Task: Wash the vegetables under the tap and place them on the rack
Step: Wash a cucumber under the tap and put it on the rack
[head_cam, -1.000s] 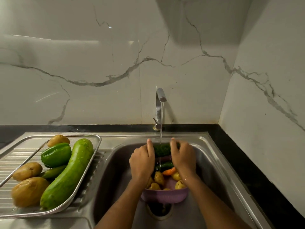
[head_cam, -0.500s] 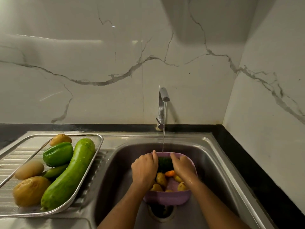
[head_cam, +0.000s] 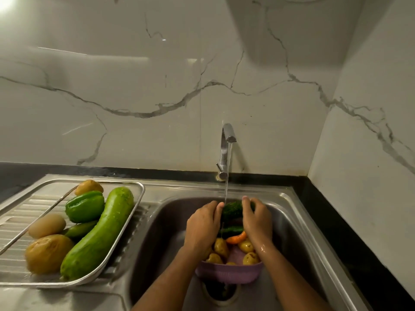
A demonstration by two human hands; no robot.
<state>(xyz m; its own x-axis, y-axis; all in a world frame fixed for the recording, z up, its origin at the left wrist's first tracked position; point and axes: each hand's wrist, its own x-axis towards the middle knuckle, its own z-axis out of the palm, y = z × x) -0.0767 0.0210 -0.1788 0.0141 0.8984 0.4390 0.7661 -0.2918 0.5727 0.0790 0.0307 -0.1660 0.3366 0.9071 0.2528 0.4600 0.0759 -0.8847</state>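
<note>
Half a second ago the cucumber (head_cam: 232,209) sat low in the purple bowl (head_cam: 229,273); now both hands have lifted it under the tap's (head_cam: 227,140) stream. The left hand (head_cam: 203,227) and right hand (head_cam: 257,221) each curl round one end. The rack (head_cam: 125,241) is unchanged.

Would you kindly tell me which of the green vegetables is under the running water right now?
The dark green cucumber held between both hands, directly beneath the tap's stream; the long pale green gourd and green bell pepper lie on the steel rack.
</note>
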